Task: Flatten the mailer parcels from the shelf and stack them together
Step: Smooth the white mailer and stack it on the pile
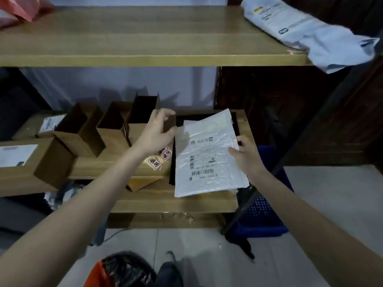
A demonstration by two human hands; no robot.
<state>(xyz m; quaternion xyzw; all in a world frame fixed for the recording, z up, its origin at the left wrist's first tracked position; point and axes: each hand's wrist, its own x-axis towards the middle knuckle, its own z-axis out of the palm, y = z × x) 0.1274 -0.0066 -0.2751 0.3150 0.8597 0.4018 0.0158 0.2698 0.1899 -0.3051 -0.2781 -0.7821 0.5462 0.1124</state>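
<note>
on the lower shelf (pixel 178 204), beside cardboard boxes (pixel 112 129), the white mailer (pixel 209 154) is held flat at its right edge by the right hand (pixel 246 156), seemingly for smoothing, while the left hand (pixel 156 131) is hovered loosely curled, empty, at its upper left corner.

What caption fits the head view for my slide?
Right hand holds a white mailer on the lower shelf; left hand reaches beside it.
</note>
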